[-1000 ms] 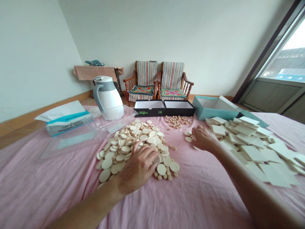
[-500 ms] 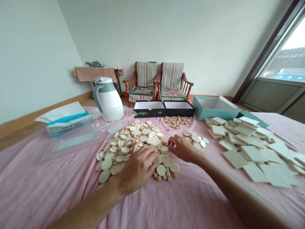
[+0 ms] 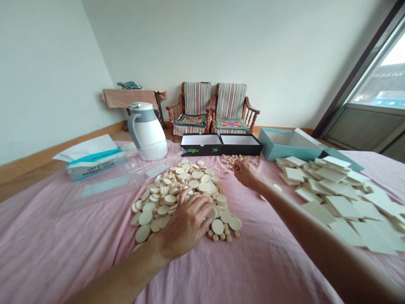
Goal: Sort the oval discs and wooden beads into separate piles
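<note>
My left hand (image 3: 186,221) lies open, fingers spread, on the near edge of a heap of round cream discs (image 3: 190,183) on the pink cloth (image 3: 253,261). Some small round pieces (image 3: 221,236) lie just right of its fingers. My right hand (image 3: 247,171) reaches far forward to a scatter of small tan beads (image 3: 230,158) in front of two open black boxes (image 3: 202,144). Its fingers are curled together over the beads, and what they pinch is hidden. A few discs (image 3: 277,187) show beside my right forearm.
Cream square tiles (image 3: 332,190) spread over the right side, behind them an open teal box (image 3: 284,145). At the back left stand a white jug (image 3: 147,131), a clear plastic tray (image 3: 148,162) and a tissue pack (image 3: 91,158). Two wooden chairs (image 3: 215,109) stand by the wall.
My right hand went from the small disc group on the right, past the heap's right edge, then forward to the beads by the black boxes. My left hand stayed on the heap.
</note>
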A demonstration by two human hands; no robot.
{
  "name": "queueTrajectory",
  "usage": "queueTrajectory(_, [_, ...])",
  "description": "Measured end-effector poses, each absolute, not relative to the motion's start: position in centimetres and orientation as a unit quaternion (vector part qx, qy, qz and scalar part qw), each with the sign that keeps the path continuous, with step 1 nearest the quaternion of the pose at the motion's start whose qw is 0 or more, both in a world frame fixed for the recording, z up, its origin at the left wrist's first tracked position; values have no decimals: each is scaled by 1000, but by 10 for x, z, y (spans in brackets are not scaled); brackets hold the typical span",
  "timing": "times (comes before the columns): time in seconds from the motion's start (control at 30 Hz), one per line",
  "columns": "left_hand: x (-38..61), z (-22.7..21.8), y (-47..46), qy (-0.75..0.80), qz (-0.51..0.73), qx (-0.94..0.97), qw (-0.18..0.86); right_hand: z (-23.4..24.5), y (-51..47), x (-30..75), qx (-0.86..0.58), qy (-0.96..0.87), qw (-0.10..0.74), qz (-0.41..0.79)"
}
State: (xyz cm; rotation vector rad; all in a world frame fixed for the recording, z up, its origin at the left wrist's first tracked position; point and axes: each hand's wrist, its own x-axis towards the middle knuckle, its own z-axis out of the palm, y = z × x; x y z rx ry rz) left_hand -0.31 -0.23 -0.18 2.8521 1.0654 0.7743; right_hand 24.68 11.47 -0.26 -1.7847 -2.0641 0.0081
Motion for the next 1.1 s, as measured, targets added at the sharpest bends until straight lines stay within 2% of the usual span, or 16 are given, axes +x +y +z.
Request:
queueTrajectory(0.13, [-4, -1, -3, 345, 242, 907, 4, -2, 136, 251, -680, -690, 248, -30])
queueTrajectory(0.27, [-4, 0, -3, 343, 243, 907, 2, 2, 143, 266, -724, -645, 242, -31])
queueTrajectory(0.43, [-4, -2, -2, 337, 247, 908, -15, 9, 131, 267, -709, -650, 274, -26])
queueTrajectory(0.63, [-5, -2, -1, 333, 259, 907, -15, 9, 74, 229, -536, -775, 288, 171])
queueTrajectory(0.7, [-6, -2, -1, 331, 262, 906, -16, 6, 53, 218, -518, -787, 277, 190])
queueTrajectory(0.83, [-6, -1, 0, 328, 264, 907, -17, -6, 30, 205, -525, -787, 272, 174])
queueTrajectory(0.97, [-6, -2, 1, 326, 272, 905, -23, -13, 31, 204, -520, -780, 304, 170])
queueTrajectory(1.1, [-6, -2, 1, 324, 269, 907, -26, -4, 43, 235, -581, -756, 292, 73])
